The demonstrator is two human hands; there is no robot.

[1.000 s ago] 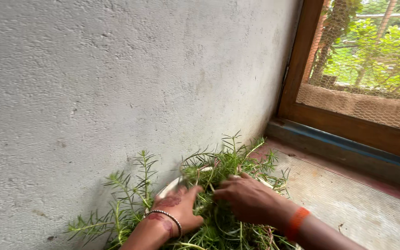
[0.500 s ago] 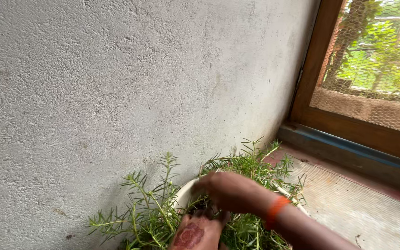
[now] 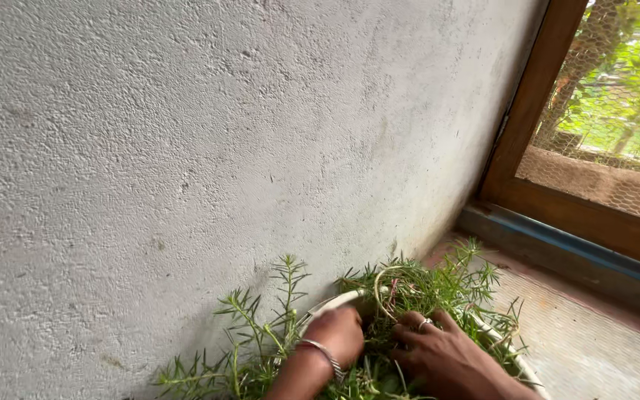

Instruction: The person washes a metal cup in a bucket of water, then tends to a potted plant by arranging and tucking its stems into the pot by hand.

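The left hand (image 3: 338,337), a metal bangle (image 3: 321,353) on its wrist, is curling half-closed over the near-wall rim of the white pot (image 3: 332,302), though whether it is truly gripping the rim I cannot tell. The right hand (image 3: 442,355), wearing a ring (image 3: 425,322), is pressing loosely spread fingers into the needle-leaved green plant (image 3: 424,289), holding no stem clearly. The pot is sitting on the floor ledge (image 3: 594,348) against the rough grey wall (image 3: 224,148), near the corner by the wooden window frame (image 3: 550,126); the hands seem to be sorting the stems, which calls for parting them gently.

Soft daylight enters through the mesh window (image 3: 616,111) at right, evenly lighting the grey wall (image 3: 224,148); faint shadow under the plant (image 3: 261,333); focus sharp, no glare
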